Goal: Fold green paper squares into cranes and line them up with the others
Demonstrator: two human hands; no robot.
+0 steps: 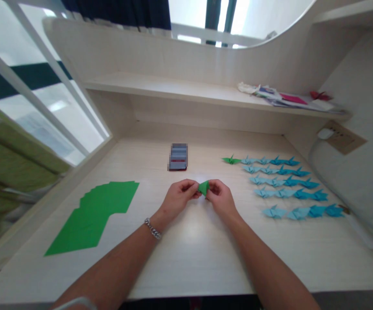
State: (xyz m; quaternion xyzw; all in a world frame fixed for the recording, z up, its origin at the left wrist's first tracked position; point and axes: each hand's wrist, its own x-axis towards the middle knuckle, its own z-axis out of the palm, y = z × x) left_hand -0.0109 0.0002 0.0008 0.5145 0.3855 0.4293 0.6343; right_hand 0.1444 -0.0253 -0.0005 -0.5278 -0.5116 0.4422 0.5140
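A small folded piece of green paper is pinched between both hands above the middle of the pale wooden desk. My left hand, with a metal bracelet on its wrist, grips the paper's left side with closed fingers. My right hand grips its right side, fingers also closed. A fanned stack of flat green paper sheets lies on the desk to the left.
Rows of several folded blue paper cranes lie at the right, with one green crane at their far left end. A small dark object rests beyond my hands. Papers sit on the shelf above.
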